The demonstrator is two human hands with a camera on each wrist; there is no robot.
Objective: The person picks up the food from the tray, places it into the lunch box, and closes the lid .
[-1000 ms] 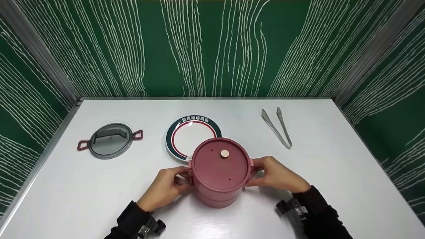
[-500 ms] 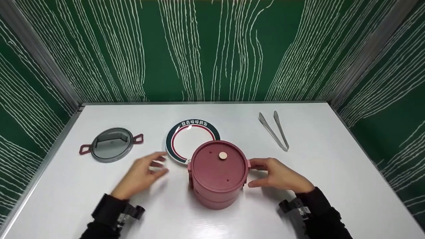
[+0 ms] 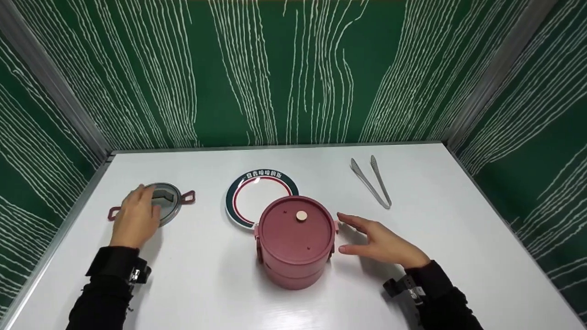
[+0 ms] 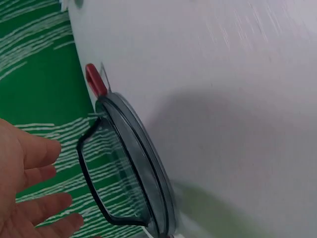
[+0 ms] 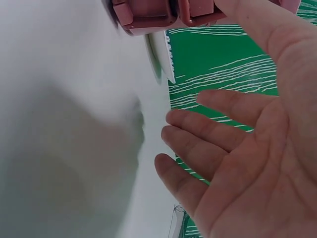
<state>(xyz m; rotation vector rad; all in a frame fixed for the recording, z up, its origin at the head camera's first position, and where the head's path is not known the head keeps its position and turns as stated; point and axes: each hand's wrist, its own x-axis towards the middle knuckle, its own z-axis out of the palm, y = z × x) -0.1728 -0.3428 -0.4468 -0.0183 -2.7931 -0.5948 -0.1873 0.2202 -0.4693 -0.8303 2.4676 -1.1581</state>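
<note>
Over the glass lid [image 3: 170, 211] at the left is my left hand [image 3: 136, 219]. Its fingers are spread, and in the left wrist view they stand apart from the lid's dark arched handle [image 4: 89, 178]. The lid is round and grey with a red loop [image 3: 188, 197] at each side. In front of me a dark pink lidded pot [image 3: 296, 240] stands upright, with a pale knob [image 3: 301, 216] on top. My right hand [image 3: 383, 240] is at its right side, fingers extended and holding nothing; whether a fingertip touches the pot I cannot tell.
A white plate [image 3: 245, 201] with a dark green rim lies behind the pot, partly hidden by it. Metal tongs [image 3: 372, 183] lie spread at the back right. Green walls [image 3: 316, 73] with white lines enclose the white table [image 3: 206, 284].
My left hand has left the pot's left side and moved left and away from me to above the glass lid. My right hand has loosened from the pot's right handle.
</note>
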